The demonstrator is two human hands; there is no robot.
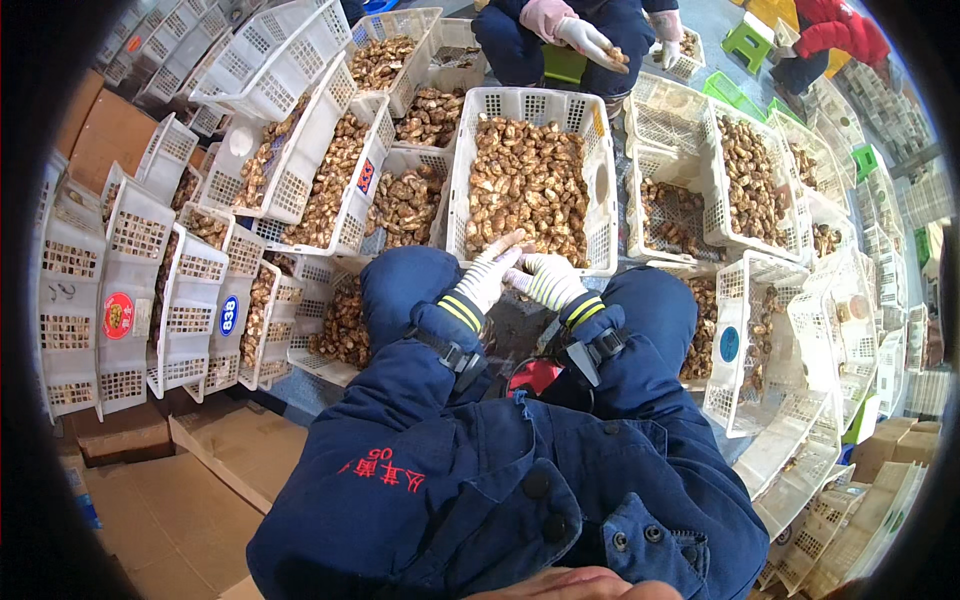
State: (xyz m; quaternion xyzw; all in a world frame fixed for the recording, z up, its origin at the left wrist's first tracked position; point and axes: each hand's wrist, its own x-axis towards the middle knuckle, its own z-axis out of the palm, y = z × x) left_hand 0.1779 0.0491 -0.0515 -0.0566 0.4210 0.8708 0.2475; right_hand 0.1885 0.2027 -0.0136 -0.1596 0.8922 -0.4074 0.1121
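My left hand [488,277], in a white striped knit glove with bare fingertips, meets my right hand [550,281] at the near edge of a white plastic crate [606,185]. The crate stands just beyond my knees and is full of small brown mushrooms [528,175]. The fingers of both hands are drawn together and touch at the tips. Whatever lies between them is hidden by the fingers and too small to name. Both wrists wear dark buckled straps over blue sleeves.
More mushroom crates [340,190] line the left, and others [745,180] the right. A co-worker's gloved hand [590,42] holds a mushroom beyond my crate. Flattened cardboard [180,510] lies at the lower left. A green stool [748,42] stands at the far right.
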